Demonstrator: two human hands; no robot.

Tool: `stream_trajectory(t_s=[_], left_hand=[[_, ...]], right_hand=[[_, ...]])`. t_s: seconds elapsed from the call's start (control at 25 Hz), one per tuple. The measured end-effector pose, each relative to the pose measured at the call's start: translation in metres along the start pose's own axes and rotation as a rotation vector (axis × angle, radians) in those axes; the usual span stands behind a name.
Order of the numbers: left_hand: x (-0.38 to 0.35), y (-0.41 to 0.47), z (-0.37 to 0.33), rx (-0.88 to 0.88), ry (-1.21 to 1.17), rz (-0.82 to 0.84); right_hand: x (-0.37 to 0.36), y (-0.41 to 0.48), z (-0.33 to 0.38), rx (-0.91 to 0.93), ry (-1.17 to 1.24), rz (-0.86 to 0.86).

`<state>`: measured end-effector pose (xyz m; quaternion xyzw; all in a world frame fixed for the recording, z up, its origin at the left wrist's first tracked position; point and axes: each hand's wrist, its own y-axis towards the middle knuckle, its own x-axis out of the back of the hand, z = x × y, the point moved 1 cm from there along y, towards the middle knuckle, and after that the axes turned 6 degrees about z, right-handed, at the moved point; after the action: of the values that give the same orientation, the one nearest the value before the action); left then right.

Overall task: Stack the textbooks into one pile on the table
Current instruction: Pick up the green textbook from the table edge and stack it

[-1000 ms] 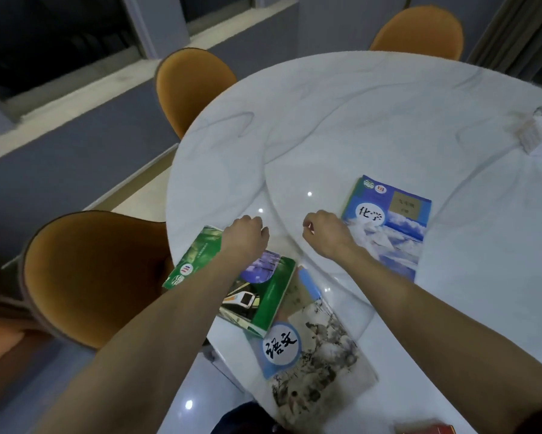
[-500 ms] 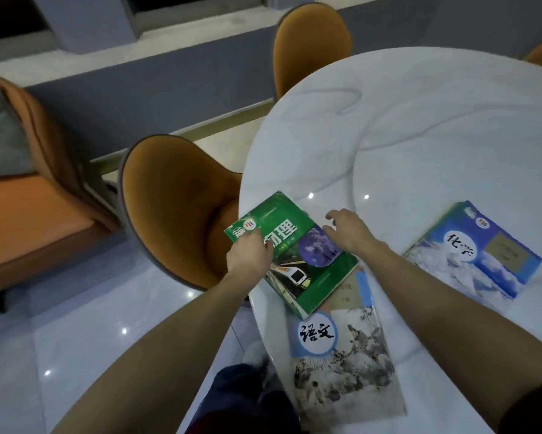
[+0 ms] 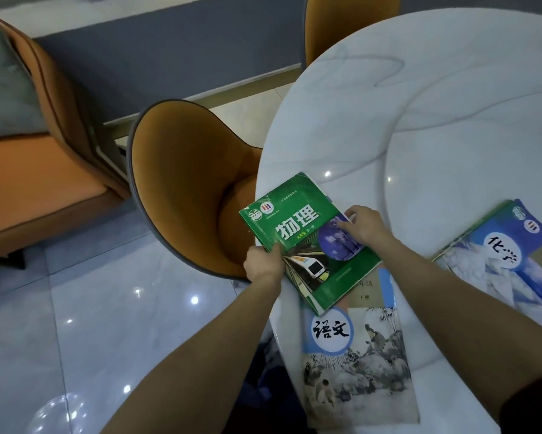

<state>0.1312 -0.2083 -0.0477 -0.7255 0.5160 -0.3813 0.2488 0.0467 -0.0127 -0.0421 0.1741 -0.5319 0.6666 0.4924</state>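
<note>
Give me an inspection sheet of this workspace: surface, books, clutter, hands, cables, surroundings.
Surface: round white marble table, glossy.
Job's things: green textbook overlaps the far end of the grey ink-painting textbook and overhangs the table's edge; blue textbook lies apart to the right, seemingly on another book.
Clutter: nothing seen.
Hands: left hand pinches the green textbook's near left edge; right hand rests fingers on its cover.
Cables: nothing seen.
Surroundings: orange chair beside the table, a second chair farther off, orange sofa, tiled floor.
</note>
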Motion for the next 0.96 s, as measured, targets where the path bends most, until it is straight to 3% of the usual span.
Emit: stream_trajectory(t_s=[0.2, 0.4, 0.56, 0.72, 0.96], left_hand=[[-0.016, -0.016, 0.010, -0.023, -0.380, 0.239], [-0.023, -0.026, 0.003, -0.144, -0.438, 0.183], [-0.009, -0.026, -0.008, -0.202, -0.497, 0.279], [0.006, -0.026, -0.033, -0.298, -0.413, 0.389], [-0.001, -0.029, -0.077, -0.393, -0.231, 0.542]], right_hand=[[0.000, 0.002, 0.000, -0.035, 0.067, -0.012], [0.001, -0.003, -0.002, -0.055, 0.137, -0.005], [0.002, -0.011, -0.009, -0.100, 0.389, 0.013], [0.016, -0.028, -0.013, -0.115, 0.706, 0.053], [0.049, -0.073, -0.033, -0.061, 0.977, -0.099]])
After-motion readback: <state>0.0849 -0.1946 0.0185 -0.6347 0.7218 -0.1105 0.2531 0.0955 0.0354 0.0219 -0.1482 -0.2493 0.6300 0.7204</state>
